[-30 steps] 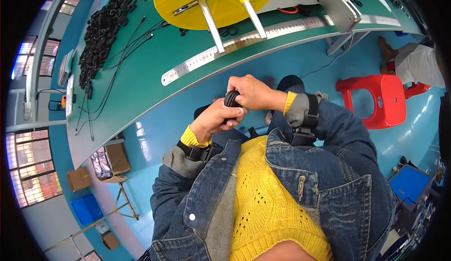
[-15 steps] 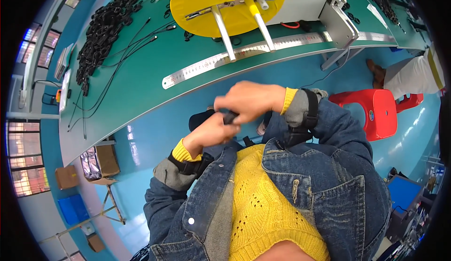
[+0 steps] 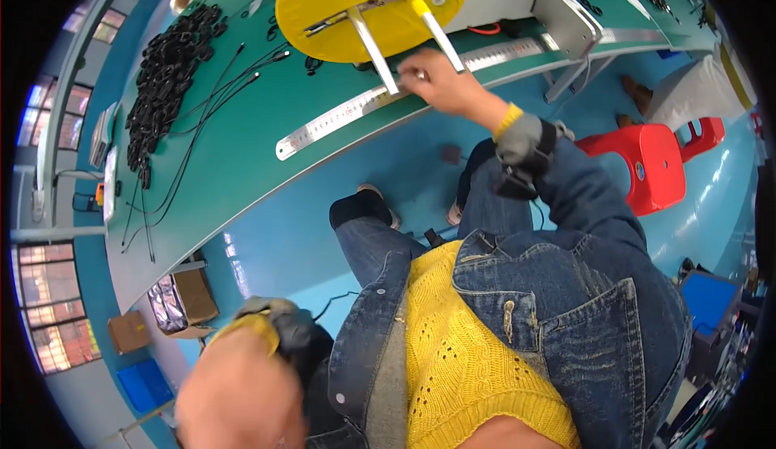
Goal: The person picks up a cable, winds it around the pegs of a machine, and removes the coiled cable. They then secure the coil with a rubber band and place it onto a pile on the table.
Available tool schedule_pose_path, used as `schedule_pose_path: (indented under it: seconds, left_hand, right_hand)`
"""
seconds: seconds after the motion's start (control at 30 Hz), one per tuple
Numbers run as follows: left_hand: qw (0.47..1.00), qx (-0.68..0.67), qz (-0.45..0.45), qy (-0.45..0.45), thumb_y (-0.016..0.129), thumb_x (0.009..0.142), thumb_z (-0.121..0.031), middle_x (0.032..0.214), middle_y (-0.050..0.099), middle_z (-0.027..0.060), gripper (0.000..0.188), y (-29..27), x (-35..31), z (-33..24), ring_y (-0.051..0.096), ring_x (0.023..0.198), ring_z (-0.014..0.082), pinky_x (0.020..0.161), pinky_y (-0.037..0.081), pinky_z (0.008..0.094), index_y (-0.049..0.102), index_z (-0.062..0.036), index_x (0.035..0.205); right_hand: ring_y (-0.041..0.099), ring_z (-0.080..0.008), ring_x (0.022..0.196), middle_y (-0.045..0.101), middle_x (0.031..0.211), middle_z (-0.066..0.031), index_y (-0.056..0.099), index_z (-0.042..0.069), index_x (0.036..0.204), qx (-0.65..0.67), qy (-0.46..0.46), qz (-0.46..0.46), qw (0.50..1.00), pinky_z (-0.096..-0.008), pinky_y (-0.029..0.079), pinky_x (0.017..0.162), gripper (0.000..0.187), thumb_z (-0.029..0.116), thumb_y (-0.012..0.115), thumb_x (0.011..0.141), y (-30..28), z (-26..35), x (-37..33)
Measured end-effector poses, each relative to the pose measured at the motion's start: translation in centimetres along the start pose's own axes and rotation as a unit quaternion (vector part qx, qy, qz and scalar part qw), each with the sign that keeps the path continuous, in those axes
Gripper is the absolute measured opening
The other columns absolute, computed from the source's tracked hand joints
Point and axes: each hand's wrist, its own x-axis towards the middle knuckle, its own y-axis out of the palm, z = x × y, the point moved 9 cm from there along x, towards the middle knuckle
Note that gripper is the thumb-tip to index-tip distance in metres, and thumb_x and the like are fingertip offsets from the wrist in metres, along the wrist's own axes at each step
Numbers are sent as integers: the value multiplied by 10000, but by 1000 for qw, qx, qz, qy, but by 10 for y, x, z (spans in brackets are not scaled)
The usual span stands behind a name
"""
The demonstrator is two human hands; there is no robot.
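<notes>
My right hand [image 3: 444,84] reaches over the table edge, between two metal rods [image 3: 373,51] that stick out from a yellow disc [image 3: 339,16]. Its fingers are curled together, and whatever they may hold is too small to make out. Beneath that hand a long steel ruler [image 3: 327,126] lies along the front of the green table [image 3: 242,138]. Smeared by motion, my left hand [image 3: 241,392] is low at the left, away from the table and near my body. Its fingers do not show.
A heap of black coiled cables [image 3: 174,77] lies on the left of the table, beside several loose straight cables [image 3: 212,97]. A grey machine frame [image 3: 566,16] stands behind the ruler's right part. At the right is a red stool [image 3: 656,170]; cardboard boxes [image 3: 194,295] sit lower left.
My hands were together around a small black thing in front of me. They have parted: the right went forward to the rods, the left down and back. The black thing no longer shows.
</notes>
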Motion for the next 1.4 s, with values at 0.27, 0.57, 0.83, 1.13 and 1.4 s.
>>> schedule_pose_path:
  seconds: [0.27,0.57,0.83,1.13,1.4]
  left_hand:
    - [988,19,150,-25,380,815,-17,917,553,67,230,38,89,-1,554,807,198,652,485,353,587,-62,902]
    - [963,-131,-230,41,501,815,-113,687,598,96,123,-51,-18,15,531,450,200,388,456,340,531,-70,704]
    - [645,56,-673,-357,552,873,-149,909,587,96,111,-110,-201,205,530,647,106,545,451,244,495,-70,926]
    - [709,136,-563,-401,559,824,-34,768,577,31,36,-117,-200,233,546,641,95,557,458,221,535,-41,850]
    - [714,45,-500,-488,583,797,-43,712,550,15,64,-97,-195,248,522,571,94,530,450,227,529,-34,831]
  right_hand:
    - [523,-242,958,623,813,-64,658,127,806,-214,-20,-3,977,-389,453,771,155,234,549,780,20,-60,29]
    - [573,-236,771,623,765,-45,650,96,780,-68,66,-99,991,-354,454,679,148,227,581,785,-17,-18,1]
    - [399,-37,607,541,710,38,635,46,827,480,363,68,795,-186,319,488,189,234,610,835,39,0,-83]
    - [434,-44,599,566,748,18,609,38,883,499,298,92,808,-177,334,491,156,184,555,867,43,24,-118]
    - [535,-62,591,583,720,-2,586,31,991,534,247,214,780,-182,438,517,163,107,508,870,31,44,-147]
